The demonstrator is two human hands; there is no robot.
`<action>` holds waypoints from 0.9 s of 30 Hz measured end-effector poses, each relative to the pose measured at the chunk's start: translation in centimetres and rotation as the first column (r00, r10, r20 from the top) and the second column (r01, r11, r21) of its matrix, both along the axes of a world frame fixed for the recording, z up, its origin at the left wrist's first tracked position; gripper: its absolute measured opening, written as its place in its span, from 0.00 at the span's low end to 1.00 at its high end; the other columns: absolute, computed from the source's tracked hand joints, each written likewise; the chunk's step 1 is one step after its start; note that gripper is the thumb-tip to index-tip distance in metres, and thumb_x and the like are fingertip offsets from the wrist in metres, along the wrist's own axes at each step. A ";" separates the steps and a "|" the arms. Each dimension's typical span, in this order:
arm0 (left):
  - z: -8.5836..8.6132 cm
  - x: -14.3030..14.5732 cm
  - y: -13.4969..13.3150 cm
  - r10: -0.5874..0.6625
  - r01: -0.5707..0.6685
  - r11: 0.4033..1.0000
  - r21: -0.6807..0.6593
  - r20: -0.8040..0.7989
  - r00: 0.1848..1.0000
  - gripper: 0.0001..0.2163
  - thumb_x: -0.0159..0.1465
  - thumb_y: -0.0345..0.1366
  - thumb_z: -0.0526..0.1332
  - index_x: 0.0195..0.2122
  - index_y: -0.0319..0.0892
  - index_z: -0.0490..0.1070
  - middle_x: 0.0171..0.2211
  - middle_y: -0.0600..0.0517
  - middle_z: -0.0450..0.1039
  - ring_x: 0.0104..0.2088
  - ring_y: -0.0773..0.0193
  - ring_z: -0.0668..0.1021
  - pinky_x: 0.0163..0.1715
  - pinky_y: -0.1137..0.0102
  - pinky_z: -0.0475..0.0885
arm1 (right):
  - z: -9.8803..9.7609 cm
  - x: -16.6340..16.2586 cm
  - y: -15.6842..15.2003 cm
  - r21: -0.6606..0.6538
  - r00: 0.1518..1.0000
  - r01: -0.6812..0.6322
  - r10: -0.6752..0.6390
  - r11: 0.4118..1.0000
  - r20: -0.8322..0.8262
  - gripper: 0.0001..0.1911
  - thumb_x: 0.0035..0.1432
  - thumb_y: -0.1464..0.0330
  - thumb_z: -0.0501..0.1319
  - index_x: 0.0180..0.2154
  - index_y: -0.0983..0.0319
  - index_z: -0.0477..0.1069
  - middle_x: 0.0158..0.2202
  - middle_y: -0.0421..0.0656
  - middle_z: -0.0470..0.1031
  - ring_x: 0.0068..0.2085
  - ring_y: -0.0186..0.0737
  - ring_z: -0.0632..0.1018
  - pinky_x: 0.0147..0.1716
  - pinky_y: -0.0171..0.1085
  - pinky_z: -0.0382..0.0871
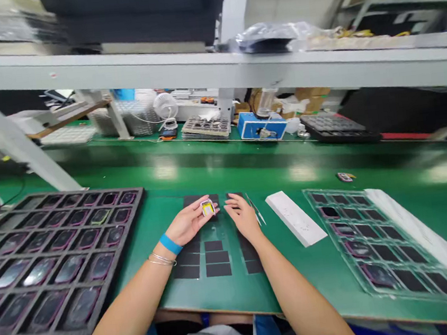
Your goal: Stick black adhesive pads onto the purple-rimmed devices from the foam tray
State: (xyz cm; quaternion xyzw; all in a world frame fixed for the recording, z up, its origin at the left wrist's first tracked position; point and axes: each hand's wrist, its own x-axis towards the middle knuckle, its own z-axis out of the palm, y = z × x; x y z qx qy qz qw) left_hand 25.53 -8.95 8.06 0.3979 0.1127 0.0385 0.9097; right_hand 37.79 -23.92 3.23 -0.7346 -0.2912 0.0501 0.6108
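My left hand [187, 223], with a blue band at the wrist, holds a small rounded-square watch case [207, 208] between thumb and fingers. The case has a pale rim and a yellow and white inside. Just to its right, my right hand [245, 219] is held with fingers loosely bent and apart, and nothing shows in it. Under both hands lie clear sheets with black rectangular stickers [218, 264]. A pair of tweezers [257, 211] lies beside my right hand. Further right rests a long white box [296, 218] with small marks on top.
At left, a dark compartment tray [107, 243] holds many watch cases. A clear plastic tray [380, 252] at right holds black pieces and several cases. Another small case [344, 177] lies behind it. A fan [165, 106] and a blue box [262, 126] stand at the back under a shelf [181, 68].
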 end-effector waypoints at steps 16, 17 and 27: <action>0.3 -13.9 -1.9 0.612 -0.558 -0.018 0.830 0.450 0.650 0.24 0.52 0.34 0.68 0.50 0.48 0.66 0.39 0.49 0.71 0.41 0.57 0.73 0.45 0.59 0.68 | -1.1 0.4 -0.1 -0.078 0.996 0.043 -0.049 0.996 -0.076 0.26 0.44 0.54 0.62 0.42 0.64 0.71 0.31 0.47 0.77 0.33 0.44 0.78 0.39 0.45 0.73; 0.0 -14.3 -1.7 0.610 -0.551 -0.054 0.833 0.464 0.642 0.24 0.52 0.33 0.68 0.50 0.47 0.65 0.39 0.49 0.71 0.41 0.57 0.73 0.45 0.60 0.68 | -1.1 0.4 -0.1 -0.080 0.994 0.050 -0.057 0.996 -0.096 0.26 0.44 0.54 0.62 0.42 0.63 0.71 0.31 0.48 0.77 0.33 0.45 0.78 0.39 0.46 0.73; -0.7 -24.2 10.2 0.825 -0.340 -0.351 0.873 0.460 0.328 0.26 0.50 0.32 0.68 0.51 0.43 0.64 0.38 0.50 0.71 0.40 0.59 0.74 0.44 0.61 0.70 | -0.1 0.2 -0.2 -0.250 0.981 0.073 -0.115 0.966 -0.157 0.29 0.41 0.53 0.60 0.44 0.61 0.70 0.36 0.48 0.77 0.41 0.52 0.79 0.42 0.49 0.72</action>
